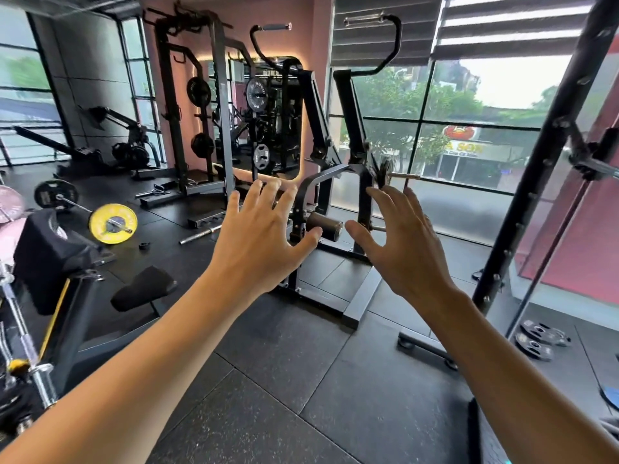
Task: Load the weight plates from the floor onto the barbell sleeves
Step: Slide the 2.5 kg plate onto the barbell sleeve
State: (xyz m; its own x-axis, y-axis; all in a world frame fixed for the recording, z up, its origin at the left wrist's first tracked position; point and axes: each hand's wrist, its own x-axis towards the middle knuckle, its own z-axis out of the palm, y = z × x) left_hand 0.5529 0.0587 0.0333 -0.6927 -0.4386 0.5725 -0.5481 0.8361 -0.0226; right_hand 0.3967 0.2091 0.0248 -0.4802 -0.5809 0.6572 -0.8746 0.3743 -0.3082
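Two bare forearms, sleeveless to the frame edge; left grip and right grip ungloved, ringless.

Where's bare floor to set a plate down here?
Free: the dark mat tiles under and between the forearms, bordered by the black machine base ahead and the rack foot at right. Crowded: left, around the yellow-plate barbell; right, by the loose plates. Both hands hold nothing.
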